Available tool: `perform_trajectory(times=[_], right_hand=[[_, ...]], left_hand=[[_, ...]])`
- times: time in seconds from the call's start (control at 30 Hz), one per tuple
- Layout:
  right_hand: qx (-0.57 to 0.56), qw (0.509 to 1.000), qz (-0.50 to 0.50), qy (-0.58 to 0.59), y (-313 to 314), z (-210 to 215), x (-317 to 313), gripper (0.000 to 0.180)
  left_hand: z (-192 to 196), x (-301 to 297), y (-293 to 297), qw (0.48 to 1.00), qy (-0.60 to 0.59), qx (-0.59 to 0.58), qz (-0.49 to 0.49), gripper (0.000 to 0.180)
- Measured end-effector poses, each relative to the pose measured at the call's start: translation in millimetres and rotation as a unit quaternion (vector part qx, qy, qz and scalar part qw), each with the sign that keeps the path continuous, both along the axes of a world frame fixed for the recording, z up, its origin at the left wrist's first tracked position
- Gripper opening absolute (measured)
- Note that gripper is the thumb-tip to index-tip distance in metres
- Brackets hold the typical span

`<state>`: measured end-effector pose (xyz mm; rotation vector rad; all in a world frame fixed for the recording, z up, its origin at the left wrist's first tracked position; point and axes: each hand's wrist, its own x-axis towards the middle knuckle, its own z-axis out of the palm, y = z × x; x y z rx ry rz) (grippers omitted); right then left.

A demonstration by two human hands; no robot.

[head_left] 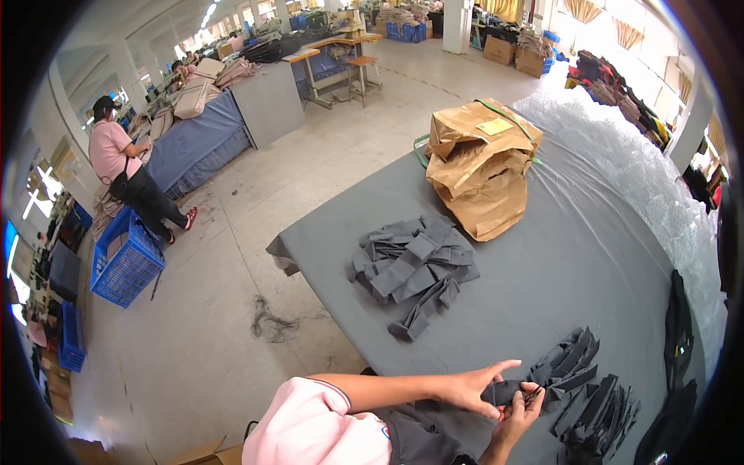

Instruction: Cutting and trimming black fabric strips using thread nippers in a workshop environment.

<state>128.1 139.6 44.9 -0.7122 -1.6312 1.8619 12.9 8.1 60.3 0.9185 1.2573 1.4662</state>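
Note:
My left hand (474, 390) reaches in from the left over the grey-covered table, its index finger stretched out and its thumb apart. Between the two hands lies a dark grey fabric piece (504, 392), which the left hand seems to touch at most lightly. Closer to me, my right hand (518, 417) is closed, fingers curled around something small with dark and orange-red parts; its kind is too small to tell. Just right of the hands sits a bundle of dark fabric strips (564, 363), with a second bundle (595, 418) nearer to me.
A loose heap of dark grey fabric pieces (415, 260) lies further left on the table (519, 298). Behind it stands a crumpled brown paper bag (484, 167). White plastic sheeting (620, 147) borders the right side. A person (120, 155) stands far left near a blue crate (128, 260).

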Motion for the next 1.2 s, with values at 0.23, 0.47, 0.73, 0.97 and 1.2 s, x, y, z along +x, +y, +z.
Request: perform_trajectory(times=[0.23,0.47,0.73,0.97,1.2], right_hand=[[-0.092,0.992,0.056,0.068,4,14,-18,0.020],[-0.043,0.997,0.049,0.034,9,-4,-32,0.009],[-0.077,0.995,0.050,0.031,12,5,-36,0.013],[-0.081,0.997,0.002,0.007,0,-5,-39,0.018],[-0.066,0.997,0.045,0.015,4,-14,-29,0.013]], left_hand=[[-4,-17,4,0.992,-0.029,-0.041,-0.113,0.056],[-15,-7,8,0.983,-0.180,-0.044,0.014,0.033],[-16,3,16,0.986,-0.144,0.018,0.077,0.036],[-33,9,8,0.964,-0.256,-0.013,0.077,0.039],[-27,9,11,0.969,-0.237,-0.035,0.055,0.061]])
